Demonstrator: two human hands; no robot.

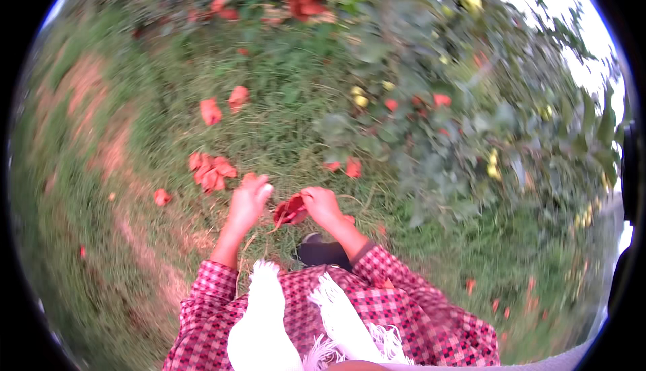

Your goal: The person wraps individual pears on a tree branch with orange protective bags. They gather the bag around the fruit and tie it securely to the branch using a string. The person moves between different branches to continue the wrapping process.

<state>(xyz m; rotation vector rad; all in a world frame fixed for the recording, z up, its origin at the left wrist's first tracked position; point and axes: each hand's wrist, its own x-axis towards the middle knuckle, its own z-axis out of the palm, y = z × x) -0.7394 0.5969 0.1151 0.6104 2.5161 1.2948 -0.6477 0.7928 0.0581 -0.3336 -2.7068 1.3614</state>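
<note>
My right hand (pixel 323 207) pinches the edge of a crumpled red paper piece (pixel 291 210), which looks like an opened fruit bag. The paper hangs to the left of the fingers, its hollow side showing. My left hand (pixel 250 197) is raised a short way left of it, apart from the paper, with fingers curled. Blur hides whether anything small lies between those fingers; a pale spot shows by the thumb. A heap of similar red paper pieces (pixel 211 171) lies on the grass just beyond my left hand.
A leafy fruit tree (pixel 404 134) with yellow-green fruits (pixel 471 2) spreads over the right side. More red pieces (pixel 210 111) lie scattered on the grass (pixel 282 73). A bare earth strip (pixel 151 265) runs along the left. The white fringed scarf (pixel 262 320) hangs before me.
</note>
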